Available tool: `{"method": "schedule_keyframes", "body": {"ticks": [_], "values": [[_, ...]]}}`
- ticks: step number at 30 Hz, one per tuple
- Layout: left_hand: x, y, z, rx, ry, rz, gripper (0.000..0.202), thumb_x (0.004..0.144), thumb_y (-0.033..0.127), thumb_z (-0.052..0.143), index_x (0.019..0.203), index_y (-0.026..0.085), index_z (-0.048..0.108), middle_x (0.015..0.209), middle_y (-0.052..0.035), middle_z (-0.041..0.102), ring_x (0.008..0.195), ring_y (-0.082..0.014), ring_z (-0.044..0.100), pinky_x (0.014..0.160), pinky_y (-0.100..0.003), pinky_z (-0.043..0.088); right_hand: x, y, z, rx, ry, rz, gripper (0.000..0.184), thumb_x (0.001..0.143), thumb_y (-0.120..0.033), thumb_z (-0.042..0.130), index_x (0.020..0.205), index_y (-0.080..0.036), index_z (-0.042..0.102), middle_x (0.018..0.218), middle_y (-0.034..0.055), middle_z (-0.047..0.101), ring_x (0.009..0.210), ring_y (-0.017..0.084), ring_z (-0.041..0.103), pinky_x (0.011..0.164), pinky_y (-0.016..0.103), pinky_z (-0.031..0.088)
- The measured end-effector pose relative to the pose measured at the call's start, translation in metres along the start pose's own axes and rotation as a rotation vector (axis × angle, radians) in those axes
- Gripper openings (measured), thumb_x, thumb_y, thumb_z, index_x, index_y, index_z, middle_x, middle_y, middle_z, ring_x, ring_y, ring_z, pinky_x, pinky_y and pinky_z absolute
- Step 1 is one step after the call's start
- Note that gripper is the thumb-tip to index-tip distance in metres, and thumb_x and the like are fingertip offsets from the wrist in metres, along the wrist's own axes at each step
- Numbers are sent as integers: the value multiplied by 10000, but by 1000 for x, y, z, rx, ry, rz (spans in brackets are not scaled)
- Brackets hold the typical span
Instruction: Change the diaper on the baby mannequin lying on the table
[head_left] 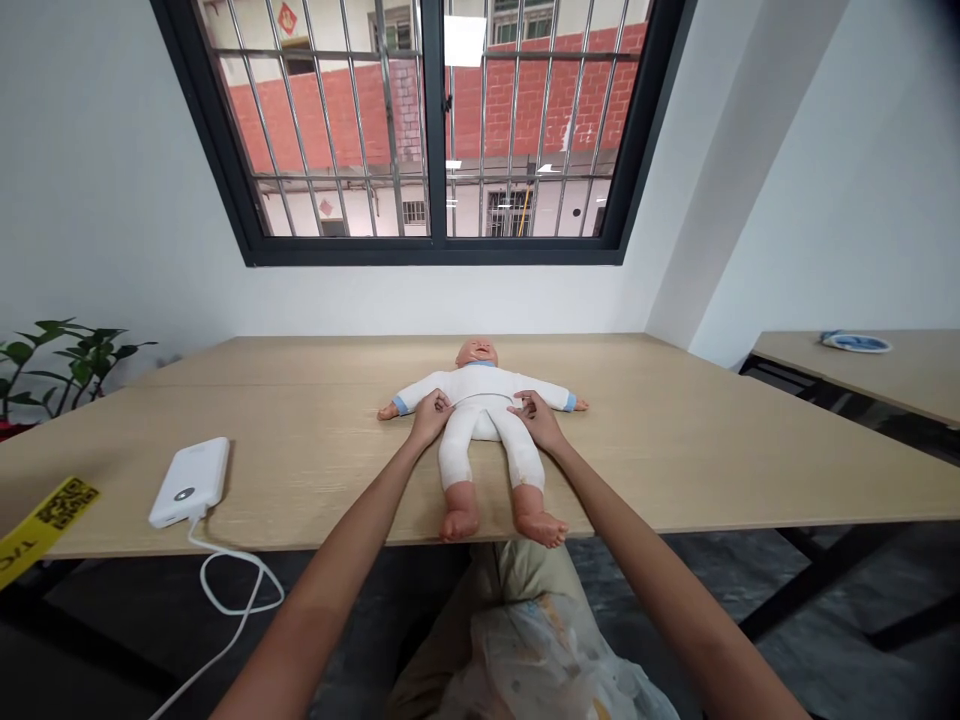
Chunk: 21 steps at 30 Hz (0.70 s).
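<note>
A baby doll (480, 388) lies on its back on the table, head towards the window and bare feet at the near edge. Its arms are spread wide. It is dressed in white, with light blue at the collar and cuffs, and a seam line crosses the waist. At the left side of that waist, my left hand (432, 416) is closed, fingertips pinching the white pants (457, 455). On the opposite side, my right hand (538, 420) has its fingers bent together at the waistband. The exact grip of the fingertips is small and partly hidden.
A white power bank (192, 480) with a white cable (225, 570) lies left on the wooden table (315, 440). A yellow tag (45, 525) and a plant (75, 360) are further left. A crumpled clear plastic bag (555, 660) rests on my lap. A second table (885, 375) stands right.
</note>
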<state>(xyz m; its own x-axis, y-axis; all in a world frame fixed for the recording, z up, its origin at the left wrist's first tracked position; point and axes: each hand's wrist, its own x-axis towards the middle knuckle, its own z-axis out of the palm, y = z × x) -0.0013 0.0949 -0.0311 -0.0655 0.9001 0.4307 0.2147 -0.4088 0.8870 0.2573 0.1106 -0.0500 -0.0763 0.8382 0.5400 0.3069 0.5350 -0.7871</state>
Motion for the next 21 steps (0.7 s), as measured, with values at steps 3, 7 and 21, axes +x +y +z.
{"method": "schedule_keyframes", "body": {"ticks": [3,7,21], "values": [[0,2,-4,-51,-17,-24,140,591,139,632,638,187,509,626,47,508,612,-116,475,619,-244,383,0,-4,-3,-19,-10,24,432,724,-510,659,999,-183,592,785,13,527,675,168,483,655,307,411],[0,4,-10,-120,-46,-69,133,615,183,643,709,180,549,688,24,556,646,-122,527,628,-247,422,2,-8,-6,-49,6,44,351,735,-478,600,917,-180,632,798,35,563,723,188,507,696,322,425],[7,-10,-11,-138,-15,-92,301,544,250,750,787,177,588,864,-48,643,820,-183,603,817,-338,480,2,0,-3,-52,34,50,311,646,-277,533,927,-186,630,865,33,570,766,185,525,770,341,458]]}}
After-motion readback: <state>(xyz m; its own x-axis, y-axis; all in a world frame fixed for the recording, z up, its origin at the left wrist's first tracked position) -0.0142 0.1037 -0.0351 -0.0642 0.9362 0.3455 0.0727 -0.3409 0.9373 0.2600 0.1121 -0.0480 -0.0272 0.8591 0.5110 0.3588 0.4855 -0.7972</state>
